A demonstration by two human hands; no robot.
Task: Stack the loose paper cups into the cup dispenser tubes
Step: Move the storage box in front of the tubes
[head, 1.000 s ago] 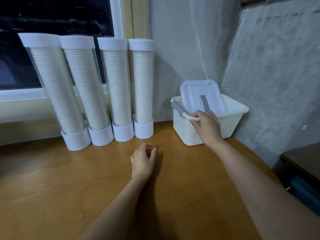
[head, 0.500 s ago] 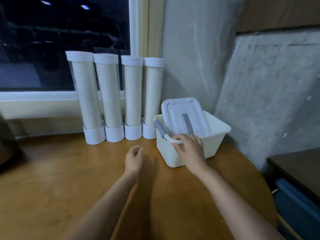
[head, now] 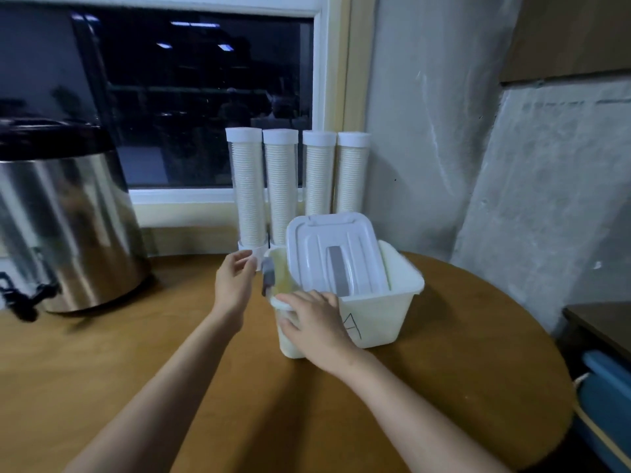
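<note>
Curling over the near corner rim of the white bin (head: 375,319), the fingers of the right hand (head: 317,326) grip it while the left hand (head: 234,285) hovers loosely curled beside its grey handle (head: 268,276), a lid (head: 336,254) tilted inside, four cup-filled dispenser tubes (head: 281,186) standing just behind on the table (head: 444,370).

Four clear plastic cup dispenser tubes (head: 281,186) with white caps are standing upright, side by side, at the back of the wooden table (head: 136,353), each holding tightly stacked cream paper cups (head: 351,179).
</note>
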